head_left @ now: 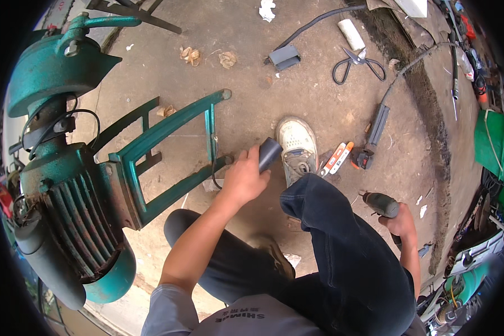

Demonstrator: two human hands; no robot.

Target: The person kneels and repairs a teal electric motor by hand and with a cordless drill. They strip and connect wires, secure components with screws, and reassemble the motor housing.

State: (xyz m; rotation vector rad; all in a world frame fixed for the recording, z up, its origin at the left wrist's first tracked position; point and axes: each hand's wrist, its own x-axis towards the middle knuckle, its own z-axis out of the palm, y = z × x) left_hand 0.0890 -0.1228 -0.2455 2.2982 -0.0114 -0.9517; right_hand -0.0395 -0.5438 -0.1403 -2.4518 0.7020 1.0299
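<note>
My left hand is closed around a short black cylinder, held beside the white shoe on my foot. Its far end sticks out past my fingers; what kind of part it is, I cannot tell. At the right, my right hand grips a dark drill by its handle, the nose pointing left past my knee. My palm and the knee partly hide the handle. Left of my left hand stands a green steel frame, joined to a green machine with a ribbed motor.
Ahead on the concrete floor lie black-handled scissors, a white roll and a grey box-shaped piece with a cable. Nearer are an orange-and-white packet and a corded dark power tool. Clutter and a green sheet line the right edge.
</note>
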